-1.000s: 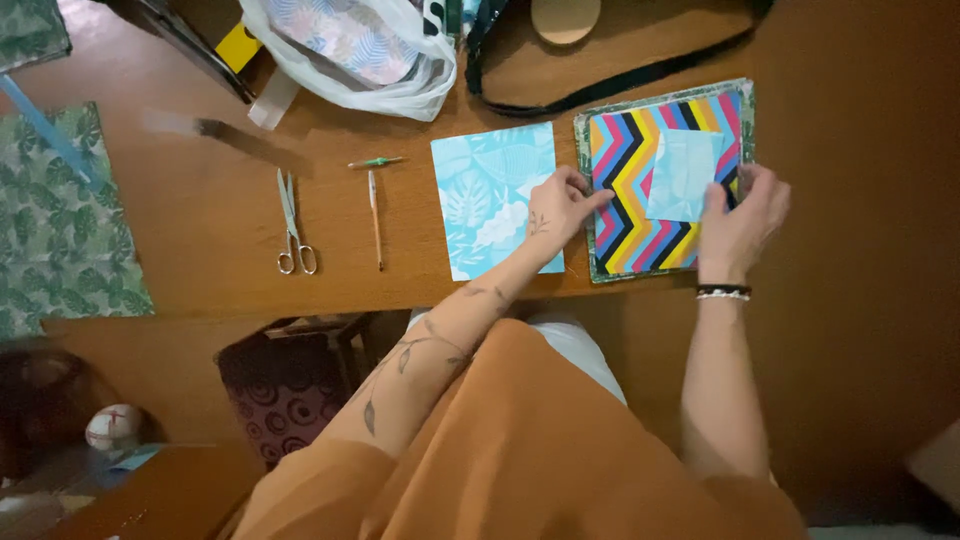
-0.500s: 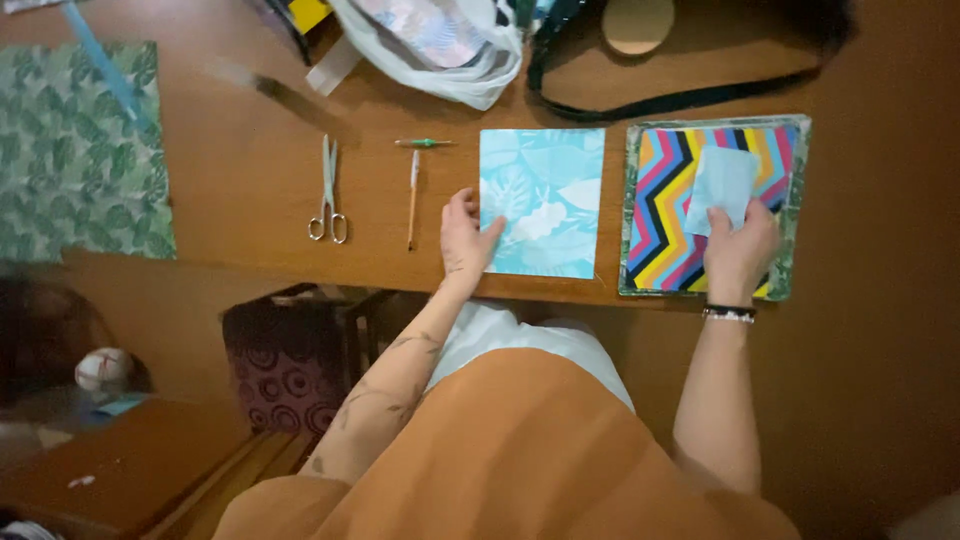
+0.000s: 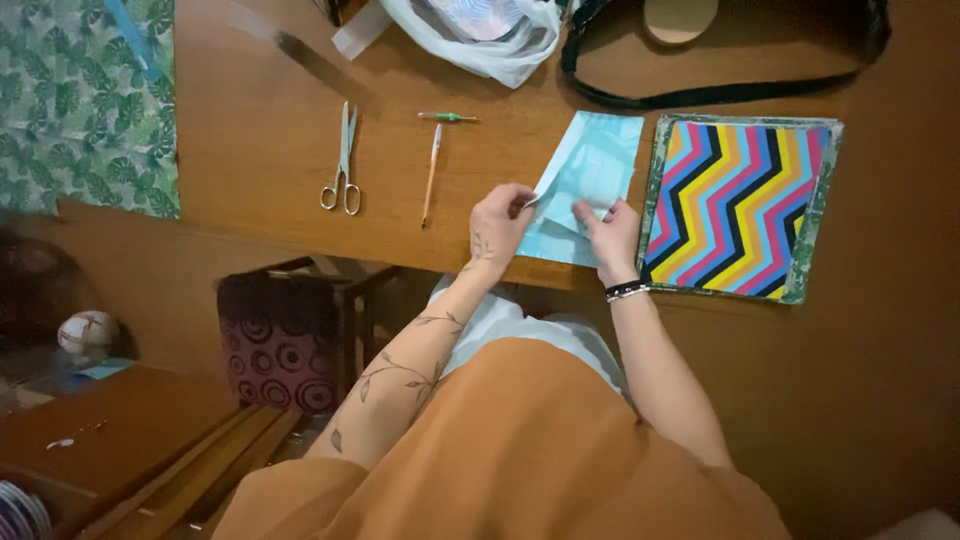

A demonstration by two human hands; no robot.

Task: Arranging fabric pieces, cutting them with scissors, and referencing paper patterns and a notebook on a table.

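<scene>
1. Head view, count: one light blue paper (image 3: 590, 170) lies near the front edge of the wooden table (image 3: 260, 150). There is one zigzag sheet (image 3: 735, 205) just to its right, one pair of scissors (image 3: 343, 160), one pen (image 3: 431, 172), one short green tool (image 3: 448, 117), one leaf-print sheet (image 3: 85, 100) at far left, one plastic bag (image 3: 480, 35) and one dark strap (image 3: 720, 90) at the back.
2. Two hands: the left hand (image 3: 497, 222) pinches the left edge of the paper and lifts it. The right hand (image 3: 608, 228) grips the lower right part of the paper; it wears one bracelet (image 3: 626, 290).
3. Difference from half a second ago: the right hand was on the zigzag sheet with a small pale piece; now it is on the paper. The paper was flat; now its left side is raised.
</scene>
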